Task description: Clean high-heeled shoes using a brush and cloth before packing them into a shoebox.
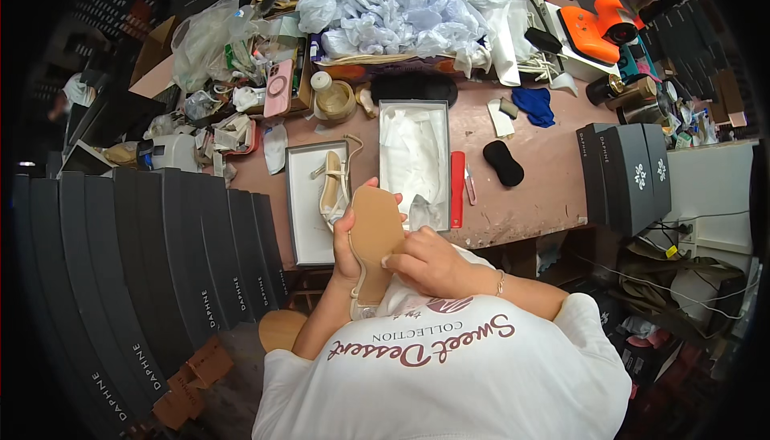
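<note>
The left grip (pixel 346 259) is closed around a sandal (pixel 378 223), thumb along one edge and fingertips showing past the other, so the tan sole faces up and the broad end points away from the person. The right grip (pixel 437 263) is curled just to the right of the left one, its thumb and fingers touching the side of that sole; whether it pinches anything there, I cannot tell. Just beyond the left grip, a second, strappy sandal (pixel 330 187) lies in a shallow grey-edged tray (pixel 303 199) on the tabletop (pixel 545 203). Straight ahead of both grips stands an open box (pixel 447 143) lined with white paper (pixel 409 147). Past the right grip, slightly to its right, lie a red strip-like tool (pixel 457 191) and a slim pale tool (pixel 471 189) beside it, with a black oval pad (pixel 504 163) farther right and a blue cloth (pixel 533 106) farther off. Well to the left of the left grip, dark boxes (pixel 172 239) stand in a long row; others (pixel 626 175) stand well right of the right grip
</note>
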Available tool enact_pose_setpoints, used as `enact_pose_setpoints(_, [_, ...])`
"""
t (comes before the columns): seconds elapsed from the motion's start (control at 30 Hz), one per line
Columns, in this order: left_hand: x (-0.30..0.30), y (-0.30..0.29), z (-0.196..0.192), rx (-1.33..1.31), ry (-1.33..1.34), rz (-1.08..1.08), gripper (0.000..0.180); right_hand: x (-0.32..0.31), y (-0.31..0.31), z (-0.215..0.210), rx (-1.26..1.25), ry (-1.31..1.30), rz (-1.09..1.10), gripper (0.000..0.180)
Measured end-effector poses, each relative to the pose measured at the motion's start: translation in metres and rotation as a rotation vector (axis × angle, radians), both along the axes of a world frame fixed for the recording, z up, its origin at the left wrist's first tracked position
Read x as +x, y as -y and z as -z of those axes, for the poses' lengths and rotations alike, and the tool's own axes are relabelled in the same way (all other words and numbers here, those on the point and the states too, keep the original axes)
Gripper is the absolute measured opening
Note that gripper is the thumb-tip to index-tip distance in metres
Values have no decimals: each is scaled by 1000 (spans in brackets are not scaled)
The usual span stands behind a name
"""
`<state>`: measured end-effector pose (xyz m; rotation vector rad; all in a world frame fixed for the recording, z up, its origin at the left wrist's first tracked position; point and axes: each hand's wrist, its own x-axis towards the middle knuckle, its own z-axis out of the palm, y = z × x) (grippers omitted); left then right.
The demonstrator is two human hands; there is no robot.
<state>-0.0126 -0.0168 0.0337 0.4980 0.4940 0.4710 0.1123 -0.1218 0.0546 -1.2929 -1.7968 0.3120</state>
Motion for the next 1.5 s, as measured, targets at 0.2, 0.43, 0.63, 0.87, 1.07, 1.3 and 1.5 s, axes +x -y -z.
enact_pose_setpoints(0.2, [9,7,-7,-31,-52,-30,67,15,-21,-4,-41,88,27,24])
enact_pose_setpoints(0.43, [1,1,3,-110,-59,51,68,21,-54,1,-59,127,50,20])
enact_pose_setpoints(0.63, [5,5,-7,-195,-149,-5,68,20,-63,6,-57,112,127,18])
enact_pose_setpoints(0.87, [1,0,12,-7,-138,57,71,33,-70,8,-67,118,132,9])
enact_pose_setpoints(1.07, [4,-5,5,29,-82,-81,72,70,-53,9,-312,-366,265,8])
enact_pose_setpoints(1.3, [8,-5,1,9,-93,-111,72,24,-8,-15,-322,-556,222,10])
enact_pose_setpoints(1.5, [5,-6,5,22,-81,-132,71,12,-11,-12,-113,-100,179,24])
